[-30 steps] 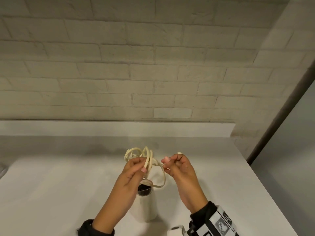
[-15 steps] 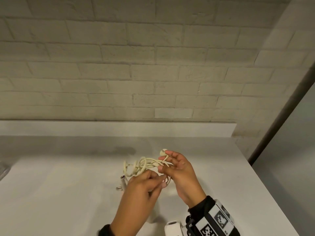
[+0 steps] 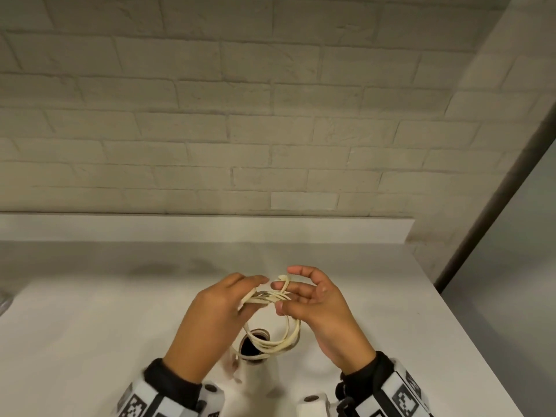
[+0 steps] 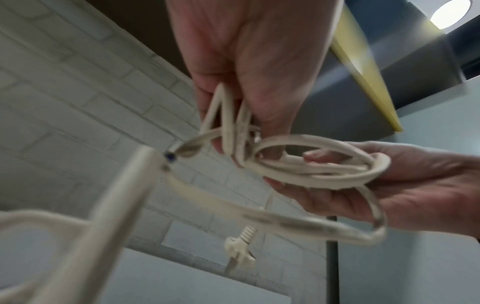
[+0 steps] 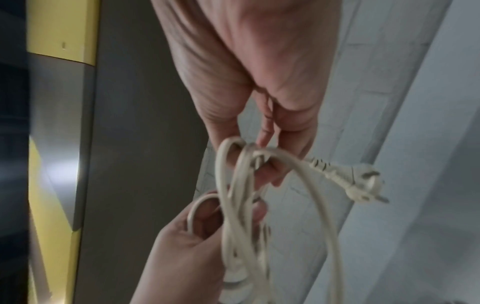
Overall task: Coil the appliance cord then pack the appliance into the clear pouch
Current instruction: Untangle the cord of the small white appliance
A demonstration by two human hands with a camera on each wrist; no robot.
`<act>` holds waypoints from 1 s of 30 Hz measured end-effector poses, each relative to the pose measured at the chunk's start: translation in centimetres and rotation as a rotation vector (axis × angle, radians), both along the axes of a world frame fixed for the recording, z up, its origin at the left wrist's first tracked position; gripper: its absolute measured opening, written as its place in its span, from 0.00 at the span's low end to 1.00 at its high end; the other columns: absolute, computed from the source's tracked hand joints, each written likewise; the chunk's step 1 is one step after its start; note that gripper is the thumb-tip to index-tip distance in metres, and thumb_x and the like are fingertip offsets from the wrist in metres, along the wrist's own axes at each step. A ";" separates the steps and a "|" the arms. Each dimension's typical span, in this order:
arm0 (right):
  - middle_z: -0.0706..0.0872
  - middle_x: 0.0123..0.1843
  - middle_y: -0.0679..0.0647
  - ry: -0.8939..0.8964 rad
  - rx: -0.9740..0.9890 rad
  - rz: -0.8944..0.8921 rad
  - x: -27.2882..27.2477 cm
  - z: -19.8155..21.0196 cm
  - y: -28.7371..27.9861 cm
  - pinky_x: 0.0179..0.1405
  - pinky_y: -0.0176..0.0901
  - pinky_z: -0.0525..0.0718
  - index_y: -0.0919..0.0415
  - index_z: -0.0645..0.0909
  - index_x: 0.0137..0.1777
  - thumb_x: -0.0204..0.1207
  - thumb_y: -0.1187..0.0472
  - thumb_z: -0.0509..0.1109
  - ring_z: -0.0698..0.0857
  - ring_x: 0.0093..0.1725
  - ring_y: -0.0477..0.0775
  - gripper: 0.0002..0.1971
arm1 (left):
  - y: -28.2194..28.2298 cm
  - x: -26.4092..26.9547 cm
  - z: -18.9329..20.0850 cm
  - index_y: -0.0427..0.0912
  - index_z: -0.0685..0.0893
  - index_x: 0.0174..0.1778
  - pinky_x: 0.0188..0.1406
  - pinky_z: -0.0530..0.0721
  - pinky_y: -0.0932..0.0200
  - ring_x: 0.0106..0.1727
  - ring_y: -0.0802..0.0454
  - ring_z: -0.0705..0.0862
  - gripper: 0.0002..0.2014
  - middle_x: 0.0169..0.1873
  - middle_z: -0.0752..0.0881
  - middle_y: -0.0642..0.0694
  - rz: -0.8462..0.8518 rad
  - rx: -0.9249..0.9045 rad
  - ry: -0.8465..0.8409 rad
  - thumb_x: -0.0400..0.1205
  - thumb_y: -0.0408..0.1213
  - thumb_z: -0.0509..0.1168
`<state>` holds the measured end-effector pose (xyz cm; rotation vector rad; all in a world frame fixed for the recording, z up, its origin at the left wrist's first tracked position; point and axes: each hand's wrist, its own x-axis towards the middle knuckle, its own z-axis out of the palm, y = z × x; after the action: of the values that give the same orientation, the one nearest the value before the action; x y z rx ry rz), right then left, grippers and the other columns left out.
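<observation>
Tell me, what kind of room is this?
Hard to say for sure. It looks like an indoor work corner: a plain white table stands against a pale brick wall. Two hands, the left hand and the right hand, coil a cream cord above a white appliance.

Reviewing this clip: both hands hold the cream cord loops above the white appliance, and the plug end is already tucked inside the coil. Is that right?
Not quite. Both hands, left hand and right hand, do hold the cord loops above the appliance, but the plug is not tucked in: the right wrist view shows it sticking out free beside the coil.
</observation>
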<state>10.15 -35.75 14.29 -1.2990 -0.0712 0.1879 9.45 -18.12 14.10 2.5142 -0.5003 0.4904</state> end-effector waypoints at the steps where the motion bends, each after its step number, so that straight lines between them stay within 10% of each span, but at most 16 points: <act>1: 0.89 0.50 0.68 -0.020 -0.027 0.020 -0.1 0.4 -0.2 0.38 0.38 0.85 0.62 0.75 0.60 0.64 0.82 0.73 0.86 0.34 0.54 0.26 | 0.3 -0.1 0.1 0.61 0.80 0.54 0.38 0.77 0.74 0.36 0.60 0.84 0.13 0.40 0.86 0.59 -0.015 -0.050 -0.006 0.73 0.49 0.61; 7: 0.87 0.27 0.58 -0.159 -0.474 -0.007 0.6 1.2 -1.1 0.25 0.36 0.79 0.54 0.77 0.51 0.65 0.71 0.75 0.83 0.23 0.52 0.18 | 0.4 -0.5 0.4 0.52 0.84 0.37 0.38 0.84 0.63 0.39 0.52 0.90 0.08 0.38 0.91 0.51 0.027 -0.853 0.011 0.79 0.38 0.61; 13: 0.83 0.29 0.58 -0.111 -0.614 -0.108 0.8 -2.2 -2.5 0.26 0.44 0.86 0.56 0.80 0.43 0.67 0.74 0.70 0.83 0.26 0.53 0.12 | 2.3 0.3 1.5 0.43 0.72 0.16 0.52 0.80 0.44 0.50 0.43 0.85 0.29 0.31 0.83 0.45 -0.068 -1.627 0.494 0.83 0.51 0.48; 20: 0.86 0.32 0.53 -0.157 -0.519 -0.112 1.7 -1.8 -3.4 0.34 0.43 0.84 0.56 0.80 0.47 0.71 0.72 0.71 0.86 0.32 0.53 0.11 | 1.7 0.9 2.0 0.44 0.83 0.34 0.51 0.88 0.47 0.51 0.43 0.86 0.18 0.38 0.86 0.47 -0.176 -1.464 0.416 0.81 0.46 0.52; 26: 0.77 0.58 0.38 -0.641 -0.976 -0.285 0.8 -1.0 -2.4 0.62 0.33 0.66 0.47 0.79 0.56 0.69 0.50 0.74 0.71 0.62 0.41 0.16 | 0.1 0.8 1.8 0.44 0.88 0.49 0.54 0.87 0.53 0.53 0.48 0.88 0.26 0.46 0.90 0.48 -0.175 -1.301 0.380 0.66 0.62 0.70; 30: 0.80 0.54 0.38 -0.823 -1.062 0.080 -1.4 0.6 0.5 0.71 0.41 0.59 0.45 0.78 0.50 0.61 0.32 0.71 0.72 0.63 0.41 0.23 | -1.4 0.8 2.2 0.41 0.86 0.50 0.57 0.86 0.51 0.58 0.45 0.86 0.15 0.49 0.89 0.47 -0.177 -1.285 0.399 0.80 0.47 0.60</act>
<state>8.79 -35.26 14.93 -2.3648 -0.8126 -0.3082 10.22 -19.56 16.33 1.2541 -0.1371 0.1243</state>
